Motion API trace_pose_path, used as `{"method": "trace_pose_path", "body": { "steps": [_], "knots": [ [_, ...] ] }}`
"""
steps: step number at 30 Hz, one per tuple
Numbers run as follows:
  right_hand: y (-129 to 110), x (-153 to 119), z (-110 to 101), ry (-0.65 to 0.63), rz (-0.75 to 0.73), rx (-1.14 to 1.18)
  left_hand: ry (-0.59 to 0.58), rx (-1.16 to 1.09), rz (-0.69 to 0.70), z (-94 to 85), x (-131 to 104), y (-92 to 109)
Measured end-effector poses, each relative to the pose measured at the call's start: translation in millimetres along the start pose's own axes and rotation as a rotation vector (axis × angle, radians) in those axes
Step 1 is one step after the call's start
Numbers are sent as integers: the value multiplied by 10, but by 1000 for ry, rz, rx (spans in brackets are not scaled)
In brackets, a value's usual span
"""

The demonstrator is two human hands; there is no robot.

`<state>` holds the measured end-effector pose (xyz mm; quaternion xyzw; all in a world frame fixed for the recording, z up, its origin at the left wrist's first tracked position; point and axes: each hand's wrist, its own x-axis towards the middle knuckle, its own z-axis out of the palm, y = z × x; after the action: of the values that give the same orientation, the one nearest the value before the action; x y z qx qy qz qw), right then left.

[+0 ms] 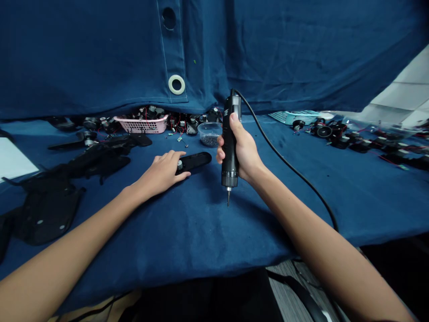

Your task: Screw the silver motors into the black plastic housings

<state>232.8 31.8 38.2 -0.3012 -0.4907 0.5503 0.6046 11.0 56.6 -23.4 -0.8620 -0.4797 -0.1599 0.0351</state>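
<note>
My right hand is wrapped round a black electric screwdriver, held upright above the table with its bit pointing down. A cord runs from the tool's top over to the right. My left hand grips the near end of a long, round-ended black plastic part lying on the blue cloth, thumb on one side and fingers on the other. Between thumb and fingers shows a small silvery piece. The screwdriver's bit is apart from the plastic part. Behind them stands a clear plastic tub of small dark screws.
Black plastic pieces lie piled on the left. A pink basket and wired components stand at the back. Further right are a light blue basket and several round wired parts. A blue curtain hangs behind the table.
</note>
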Motion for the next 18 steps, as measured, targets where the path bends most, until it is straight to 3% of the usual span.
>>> {"method": "trace_pose_path", "body": {
  "steps": [18],
  "knots": [
    [19, 2, 1, 4, -4, -28, -1, -3, -4, -3, -5, 9]
  ]
}}
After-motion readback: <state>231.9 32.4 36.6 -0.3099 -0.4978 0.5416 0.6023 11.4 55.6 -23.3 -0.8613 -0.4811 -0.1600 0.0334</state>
